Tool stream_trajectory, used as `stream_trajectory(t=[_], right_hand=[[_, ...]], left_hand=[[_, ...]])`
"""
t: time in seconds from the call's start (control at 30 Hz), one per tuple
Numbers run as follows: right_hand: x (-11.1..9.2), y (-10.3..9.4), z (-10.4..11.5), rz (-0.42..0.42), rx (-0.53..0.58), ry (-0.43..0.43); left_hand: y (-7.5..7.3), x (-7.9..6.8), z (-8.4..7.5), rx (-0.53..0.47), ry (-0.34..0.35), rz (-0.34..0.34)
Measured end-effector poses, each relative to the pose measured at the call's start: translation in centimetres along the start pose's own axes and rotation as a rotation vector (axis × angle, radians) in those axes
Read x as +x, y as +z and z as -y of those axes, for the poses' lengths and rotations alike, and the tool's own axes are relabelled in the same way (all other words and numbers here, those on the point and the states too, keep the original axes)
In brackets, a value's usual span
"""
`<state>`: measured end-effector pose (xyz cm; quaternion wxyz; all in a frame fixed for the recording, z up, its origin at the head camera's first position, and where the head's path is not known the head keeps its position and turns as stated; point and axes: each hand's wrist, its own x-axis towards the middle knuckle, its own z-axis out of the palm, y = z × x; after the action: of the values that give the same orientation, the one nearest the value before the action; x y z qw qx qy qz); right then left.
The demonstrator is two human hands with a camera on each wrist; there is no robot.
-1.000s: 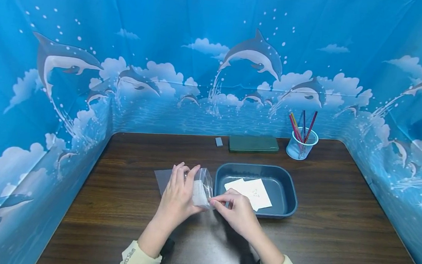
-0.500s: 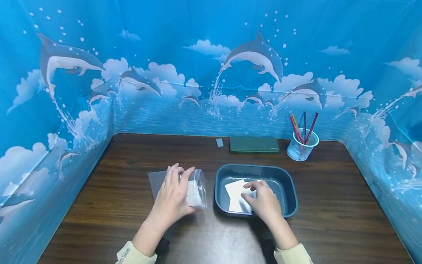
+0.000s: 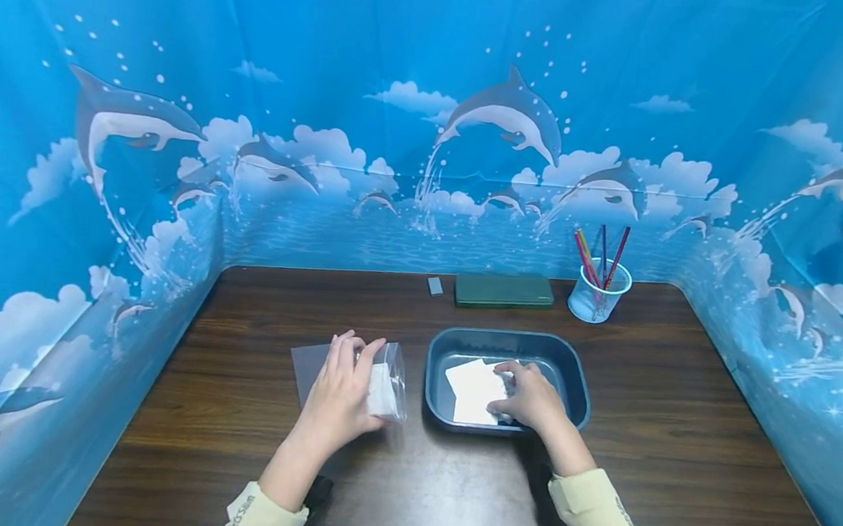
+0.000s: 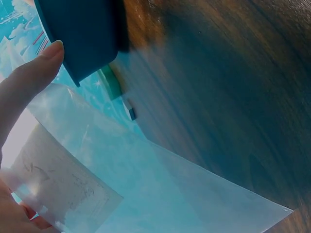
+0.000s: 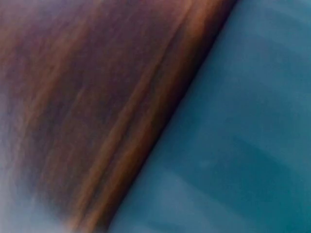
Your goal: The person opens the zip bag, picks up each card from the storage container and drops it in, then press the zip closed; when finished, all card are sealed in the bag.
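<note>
My left hand [image 3: 338,394] grips a clear plastic bag [image 3: 399,367] with white paper slips [image 3: 381,391] inside. In the left wrist view the thumb [image 4: 36,73] lies along the bag's mouth, and a slip [image 4: 63,182] with faint marks shows through the film. My right hand [image 3: 533,400] reaches into the dark blue tray [image 3: 579,369] and holds a white paper slip between thumb and fingers, partly covering it. More white slips [image 3: 472,389] lie there beside the fingertips. Only the tray's wall [image 5: 233,126] and the table fill the right wrist view.
A green pencil case [image 3: 504,292] and a small grey-blue eraser [image 3: 435,286] lie at the table's back. To their right stands a light blue mesh cup [image 3: 597,299] of colored pencils. A dolphin-print curtain [image 3: 371,150] surrounds the brown wooden table [image 3: 251,315].
My right hand has left the bag's mouth and moved right, into the tray onto the paper slips. My left hand has shifted slightly left and down with the bag.
</note>
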<state>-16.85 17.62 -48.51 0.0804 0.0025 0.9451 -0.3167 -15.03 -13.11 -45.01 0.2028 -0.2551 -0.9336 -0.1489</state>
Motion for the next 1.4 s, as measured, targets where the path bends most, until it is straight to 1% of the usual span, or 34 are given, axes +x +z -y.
stream_trajectory(t=[0.23, 0.47, 0.67, 0.8, 0.9, 0.97, 1.2, 1.3, 1.4], right_hand=[[0.5, 0.2, -0.1, 0.007, 0.012, 0.029], [0.8, 0.2, -0.1, 0.021, 0.034, 0.044], [0.9, 0.1, 0.0, -0.004, 0.060, 0.045], [0.8, -0.4, 0.1, -0.044, 0.097, -0.001], [0.4, -1.1, 0.4, -0.086, 0.118, -0.043], [0.1, -1.5, 0.7, -0.110, 0.136, -0.057], [-0.9, -2.7, 1.5, -0.144, 0.214, -0.151], [-1.4, -3.0, 1.8, -0.190, 0.233, -0.177], [-2.0, -3.3, 2.3, -0.244, 0.285, -0.188]], left_hand=[[0.0, -0.1, 0.0, -0.010, -0.012, 0.033], [-0.2, -0.1, -0.1, 0.004, -0.009, 0.028], [-0.2, -0.1, -0.1, 0.010, -0.020, 0.036], [-0.3, -0.1, -0.1, 0.013, -0.038, 0.055], [-0.5, -0.1, -0.1, 0.013, -0.040, 0.054], [-0.6, 0.0, -0.1, 0.016, -0.043, 0.056], [-0.7, -0.1, -0.1, 0.007, -0.062, 0.065], [-0.7, -0.2, -0.1, 0.009, -0.073, 0.069], [-0.7, -0.1, -0.2, 0.012, -0.078, 0.068]])
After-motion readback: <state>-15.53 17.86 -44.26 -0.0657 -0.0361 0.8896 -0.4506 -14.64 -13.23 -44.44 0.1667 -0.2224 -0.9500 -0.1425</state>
